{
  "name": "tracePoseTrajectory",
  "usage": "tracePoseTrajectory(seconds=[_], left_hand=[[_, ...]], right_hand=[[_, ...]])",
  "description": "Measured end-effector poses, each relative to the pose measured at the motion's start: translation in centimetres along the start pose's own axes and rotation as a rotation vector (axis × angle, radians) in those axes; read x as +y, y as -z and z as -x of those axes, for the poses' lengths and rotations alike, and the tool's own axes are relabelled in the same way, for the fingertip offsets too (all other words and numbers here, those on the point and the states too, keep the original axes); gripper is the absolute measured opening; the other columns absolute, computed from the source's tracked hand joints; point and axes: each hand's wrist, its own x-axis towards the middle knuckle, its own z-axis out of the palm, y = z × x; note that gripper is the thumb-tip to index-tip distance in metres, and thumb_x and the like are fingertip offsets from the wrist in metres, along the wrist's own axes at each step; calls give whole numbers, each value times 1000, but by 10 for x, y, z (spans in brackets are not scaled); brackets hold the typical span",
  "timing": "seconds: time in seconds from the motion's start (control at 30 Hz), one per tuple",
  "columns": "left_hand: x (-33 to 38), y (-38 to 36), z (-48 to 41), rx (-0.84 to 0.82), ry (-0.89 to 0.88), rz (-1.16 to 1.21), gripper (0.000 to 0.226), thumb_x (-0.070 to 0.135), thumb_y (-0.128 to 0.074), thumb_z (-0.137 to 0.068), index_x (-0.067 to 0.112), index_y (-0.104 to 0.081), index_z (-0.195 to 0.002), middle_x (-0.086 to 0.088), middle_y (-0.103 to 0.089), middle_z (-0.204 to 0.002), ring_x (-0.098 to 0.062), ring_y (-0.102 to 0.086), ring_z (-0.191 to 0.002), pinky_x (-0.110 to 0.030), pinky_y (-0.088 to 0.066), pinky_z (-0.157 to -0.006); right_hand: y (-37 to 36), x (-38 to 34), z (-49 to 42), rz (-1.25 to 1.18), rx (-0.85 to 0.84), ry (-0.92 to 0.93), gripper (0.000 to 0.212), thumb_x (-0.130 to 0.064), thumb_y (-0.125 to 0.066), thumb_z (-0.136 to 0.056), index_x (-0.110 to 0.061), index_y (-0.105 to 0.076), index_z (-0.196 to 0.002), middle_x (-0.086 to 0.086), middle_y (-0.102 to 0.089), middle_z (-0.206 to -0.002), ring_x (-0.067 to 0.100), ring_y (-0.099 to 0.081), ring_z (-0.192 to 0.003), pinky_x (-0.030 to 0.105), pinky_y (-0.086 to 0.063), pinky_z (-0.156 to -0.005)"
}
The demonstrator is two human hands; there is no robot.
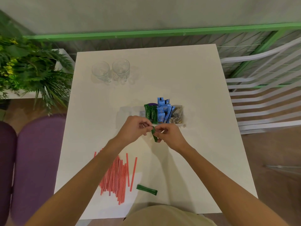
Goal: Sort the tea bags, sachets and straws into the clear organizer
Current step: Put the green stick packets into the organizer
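Both hands meet just in front of the clear organizer [130, 111] at the table's middle. My right hand [169, 136] grips a green sachet [154, 135] and my left hand [133, 128] pinches its top end. The organizer holds green sachets [150, 114], blue sachets [163, 110] and tea bags [178, 115]; its left part looks bare. A heap of red striped straws [118, 175] lies near the front left, partly under my left forearm. Another green sachet [146, 189] lies flat beside the straws.
Two clear glass mugs [110, 70] stand at the back left of the white table [203, 95]. Purple chairs [37, 160] are at the left, a white slatted chair [263, 101] at the right, and leafy plants [29, 67] at the far left.
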Motion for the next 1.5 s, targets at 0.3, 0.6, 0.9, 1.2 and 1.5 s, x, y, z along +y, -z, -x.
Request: tracePoseTrajectory(seconds=[0.3,0.6,0.9,1.2,1.5], left_hand=[[11,31,-32,156,-107,-102,4,11,-72,-83,13,-73,-86,-2,-70,-74,-18,-66,-63,-35,-57,-70],[1,28,-48,89,-43,-299,9,21,-67,-86,27,-67,-79,11,-66,-74,-13,-65,-66,-33,-53,-70],[-5,16,-53,75,15,-389,4,21,-66,-87,21,-70,-88,4,-70,-84,-10,-56,-64,-26,-46,-65],[-11,7,-39,196,21,-311,8,23,-66,-86,24,-67,-94,9,-66,-76,-15,-60,-63,-25,-47,-60],[-11,-14,-34,191,136,-395,19,40,-67,-86,22,-72,-90,3,-71,-77,-13,-59,-61,-24,-46,-57]], right_hand=[[3,9,-3,8,121,-132,27,-20,-61,-92,-12,-64,-118,5,-73,-85,18,-70,-64,10,-43,-51],[-5,6,-11,37,33,-132,41,-12,-61,-91,-13,-56,-131,8,-74,-90,23,-72,-71,16,-45,-58],[-12,0,-17,-5,-80,-159,55,-9,-59,-91,-13,-41,-143,9,-74,-92,16,-68,-65,15,-43,-55],[-16,-3,-26,19,-102,-178,59,-3,-54,-89,-12,-38,-145,11,-74,-93,16,-68,-63,7,-40,-49],[-19,-3,-25,24,-99,-185,51,-3,-54,-86,-18,-52,-135,9,-75,-88,19,-71,-65,9,-42,-49]])
